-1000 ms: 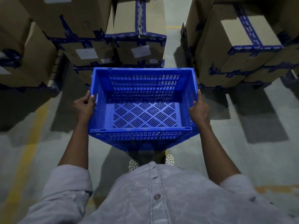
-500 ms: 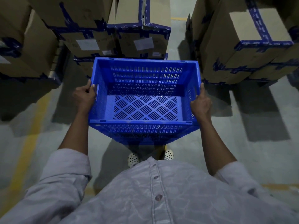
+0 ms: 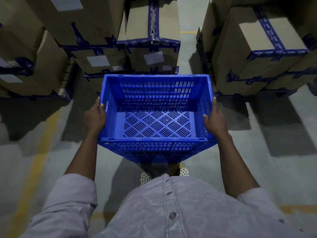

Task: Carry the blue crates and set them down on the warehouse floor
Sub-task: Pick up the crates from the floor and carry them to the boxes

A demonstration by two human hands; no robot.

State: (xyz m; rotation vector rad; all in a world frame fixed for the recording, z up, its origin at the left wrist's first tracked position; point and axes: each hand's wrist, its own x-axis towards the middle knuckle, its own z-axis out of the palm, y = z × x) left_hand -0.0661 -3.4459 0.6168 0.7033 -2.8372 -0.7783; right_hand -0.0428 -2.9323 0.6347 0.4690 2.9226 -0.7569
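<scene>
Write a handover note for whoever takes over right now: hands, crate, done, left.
Left hand: grips the left wall of the crate, thumb over the rim.
Right hand: grips the right wall.
Crate: empty, held level above the floor, in front of the body, close to the stacked boxes.
Done: crate lifted and in carry.
Left: set it down on the floor. No other crates in view.

A blue crate (image 3: 157,117) is held above the grey floor (image 3: 257,160), gripped at its short sides by the left hand (image 3: 94,116) and the right hand (image 3: 215,118). Taped cardboard boxes (image 3: 151,48) are stacked just beyond it.
</scene>
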